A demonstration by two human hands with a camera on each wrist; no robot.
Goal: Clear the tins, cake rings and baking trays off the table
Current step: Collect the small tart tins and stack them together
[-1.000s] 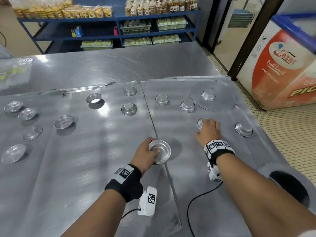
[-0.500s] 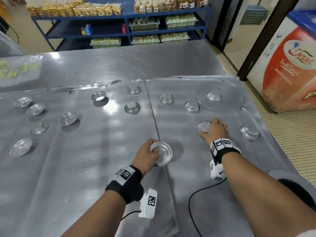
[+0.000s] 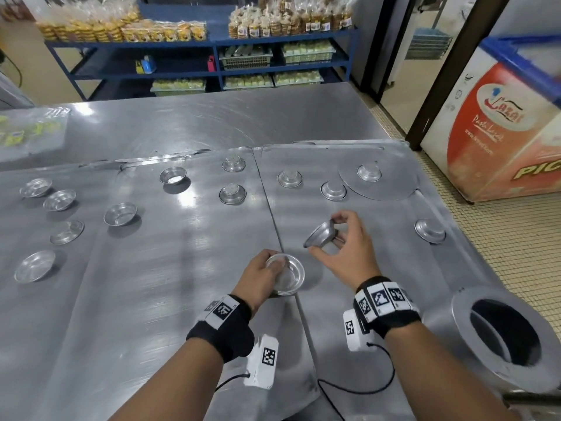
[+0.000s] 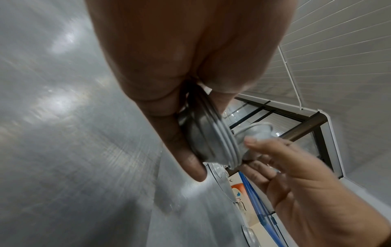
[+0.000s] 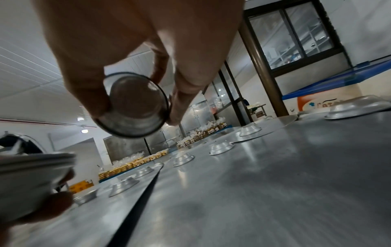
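My left hand grips a nested stack of small round tins just above the steel table; the stack's layered rims show in the left wrist view. My right hand pinches a single small tin, tilted and lifted off the table, a little up and right of the stack. In the right wrist view that tin sits between thumb and fingers, with the stack at lower left. Several more tins lie scattered, such as one at right and one at left.
A flat round metal disc carries a tin at the back right. A large cake ring lies on its side at the near right corner. Blue shelves of packaged goods stand behind, a freezer chest to the right.
My right hand has picked the tin up from the table and carried it left and towards me, close to the stack. The left hand stays on the stack.
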